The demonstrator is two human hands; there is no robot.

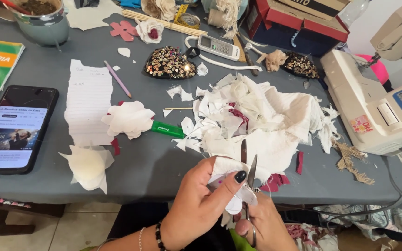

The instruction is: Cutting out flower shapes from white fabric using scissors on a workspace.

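1. A grey craft table [154,172], crowded with cuttings.
2. Nearest, the left hand [196,204] pinches a small white fabric piece [231,186] at the table's front edge.
3. The right hand [266,227] grips scissors [250,169], blades parted at the piece; short snips and turning the cloth look wisest.
4. Beyond, a scrap heap [257,116], then a white fabric flower [127,118].
5. Farthest, a sewing machine [373,102].

This is a home sewing and craft corner. A grey counter [140,172] carries a heap of white fabric scraps [257,121]; right of the heap stands a sewing machine [373,107], left of it fabric flowers [127,119], behind it sequined pieces [169,62].
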